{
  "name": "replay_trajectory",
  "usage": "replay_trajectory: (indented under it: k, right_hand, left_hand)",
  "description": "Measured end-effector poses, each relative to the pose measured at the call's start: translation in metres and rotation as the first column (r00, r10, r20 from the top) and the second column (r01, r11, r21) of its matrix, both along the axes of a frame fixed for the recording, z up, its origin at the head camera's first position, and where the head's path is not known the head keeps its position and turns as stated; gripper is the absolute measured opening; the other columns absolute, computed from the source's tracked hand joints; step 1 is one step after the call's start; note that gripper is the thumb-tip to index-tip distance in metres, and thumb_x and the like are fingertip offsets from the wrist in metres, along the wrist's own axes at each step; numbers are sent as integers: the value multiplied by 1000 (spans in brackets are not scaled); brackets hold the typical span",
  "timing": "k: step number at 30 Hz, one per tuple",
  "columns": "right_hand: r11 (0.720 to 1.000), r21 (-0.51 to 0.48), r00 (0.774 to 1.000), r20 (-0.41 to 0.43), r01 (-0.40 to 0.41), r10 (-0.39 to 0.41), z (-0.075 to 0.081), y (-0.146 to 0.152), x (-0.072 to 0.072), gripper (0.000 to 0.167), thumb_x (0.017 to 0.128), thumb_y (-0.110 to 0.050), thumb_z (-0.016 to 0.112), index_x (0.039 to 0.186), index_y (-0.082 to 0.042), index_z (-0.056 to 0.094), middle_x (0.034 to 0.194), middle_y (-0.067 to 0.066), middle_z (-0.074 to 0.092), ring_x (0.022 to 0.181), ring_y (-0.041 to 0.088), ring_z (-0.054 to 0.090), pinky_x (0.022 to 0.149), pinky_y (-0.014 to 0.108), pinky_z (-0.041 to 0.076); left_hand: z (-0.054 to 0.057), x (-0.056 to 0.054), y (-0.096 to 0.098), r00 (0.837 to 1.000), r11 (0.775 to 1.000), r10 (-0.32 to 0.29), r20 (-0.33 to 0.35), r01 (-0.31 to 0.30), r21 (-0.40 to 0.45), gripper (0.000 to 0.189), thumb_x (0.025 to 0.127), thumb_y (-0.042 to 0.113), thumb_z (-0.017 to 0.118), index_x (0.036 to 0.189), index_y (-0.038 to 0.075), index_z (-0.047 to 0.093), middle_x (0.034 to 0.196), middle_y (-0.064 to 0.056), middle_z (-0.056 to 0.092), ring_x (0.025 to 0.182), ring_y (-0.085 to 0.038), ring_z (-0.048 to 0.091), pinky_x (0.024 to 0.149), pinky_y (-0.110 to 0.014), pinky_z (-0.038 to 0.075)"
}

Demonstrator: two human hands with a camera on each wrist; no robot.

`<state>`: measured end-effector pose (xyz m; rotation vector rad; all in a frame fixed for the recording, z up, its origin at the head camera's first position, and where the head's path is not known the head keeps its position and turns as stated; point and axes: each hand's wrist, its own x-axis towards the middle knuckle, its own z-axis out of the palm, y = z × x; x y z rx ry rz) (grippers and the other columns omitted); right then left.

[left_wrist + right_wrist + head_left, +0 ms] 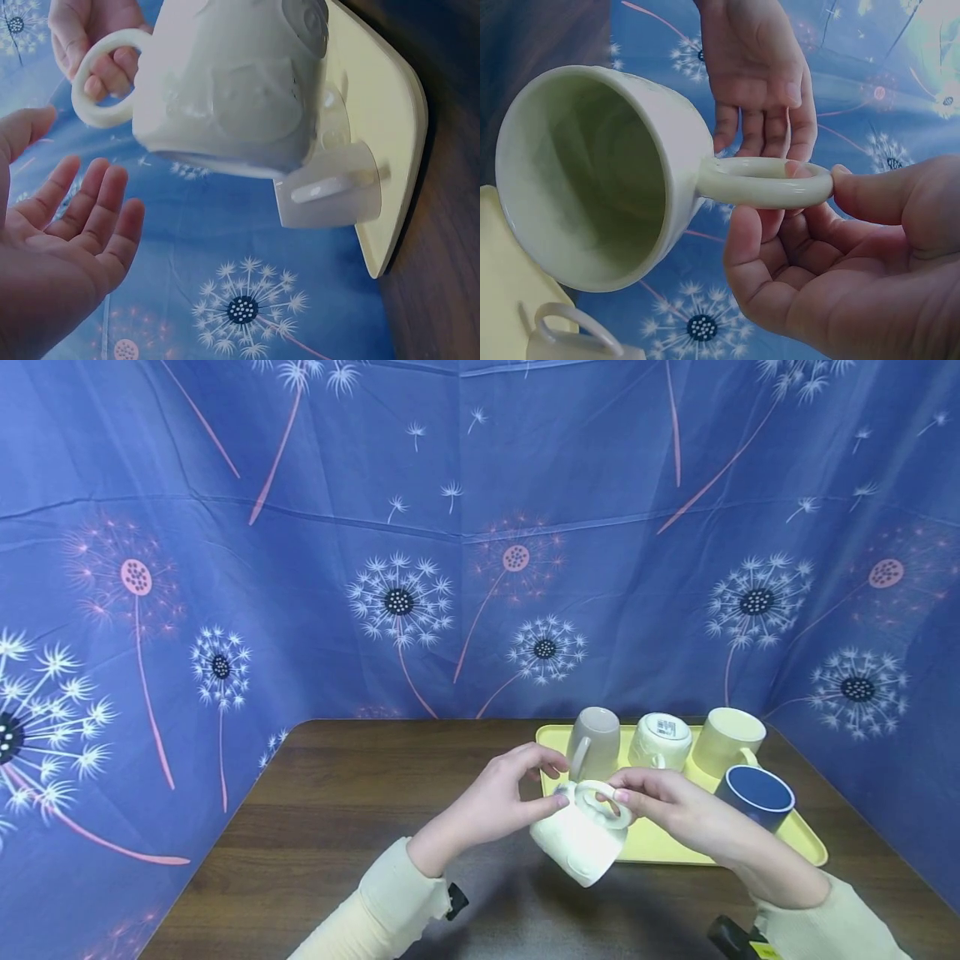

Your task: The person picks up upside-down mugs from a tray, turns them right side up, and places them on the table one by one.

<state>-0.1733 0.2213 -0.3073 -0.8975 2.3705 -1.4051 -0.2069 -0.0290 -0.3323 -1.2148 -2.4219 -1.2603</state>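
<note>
A white mug with a raised pattern hangs tilted above the table, its handle uppermost. My right hand pinches that handle between thumb and curled fingers, as the right wrist view also shows. There the mug's hollow inside faces the camera, and nothing is visible in it. Close to the mug's base is my left hand. Its fingers are spread and loosely bent, apart from the mug in the left wrist view.
Behind the mug, a yellow tray lies on the brown wooden table. It bears a grey mug, a white upside-down mug, a cream mug and a dark blue mug. A blue dandelion-patterned cloth hangs behind.
</note>
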Motion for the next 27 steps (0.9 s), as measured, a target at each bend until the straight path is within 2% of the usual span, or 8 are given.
replay_trajectory:
  k: [4, 14, 18, 23, 27]
  right_hand:
    - [999, 18, 998, -52, -27, 28, 3, -6, -2, 21, 100, -11, 44, 106, 5, 58, 95, 12, 63, 85, 12, 61, 76, 26, 51]
    - [998, 55, 996, -86, -11, 16, 9, -19, -3, 18, 98, -12, 48, 104, 0, 60, 94, 6, 62, 86, 9, 56, 75, 24, 48]
    - [998, 68, 993, -115, -12, 20, 10, -23, -3, 15, 98, -12, 49, 99, -2, 61, 90, 4, 60, 84, 8, 54, 73, 23, 46]
    - [995, 99, 989, -148, -5, 20, 10, -25, -3, 16, 97, -12, 50, 101, -3, 62, 89, 1, 62, 83, 6, 54, 73, 23, 46]
    - [992, 123, 987, -155, -8, 27, 11, -26, -4, 16, 97, -12, 50, 102, -3, 63, 88, 1, 61, 82, 6, 54, 72, 23, 46]
  left_hand:
    - [-2, -1, 2, 1000, 1000, -14, 1, 14, 25, 26, 85, 15, 70, 110, 10, 63, 104, -1, 66, 94, -10, 60, 82, -21, 46]
    - [-5, 1, 7, 994, 999, -15, 109, 11, 44, 27, 85, 11, 70, 111, 9, 65, 101, 0, 67, 91, -5, 59, 84, -22, 48]
    - [-6, 3, 8, 994, 999, -9, 110, 4, 41, 23, 84, 11, 71, 106, 10, 68, 96, 2, 68, 86, -2, 59, 81, -21, 48]
    - [-8, 5, 10, 996, 999, 9, 91, -14, 49, 16, 82, 11, 73, 97, 9, 70, 89, 1, 68, 79, -1, 58, 75, -23, 50]
    - [-8, 6, 9, 993, 997, 23, 117, -32, 75, 14, 82, 14, 73, 95, 9, 71, 85, 2, 68, 77, -1, 58, 75, -29, 52]
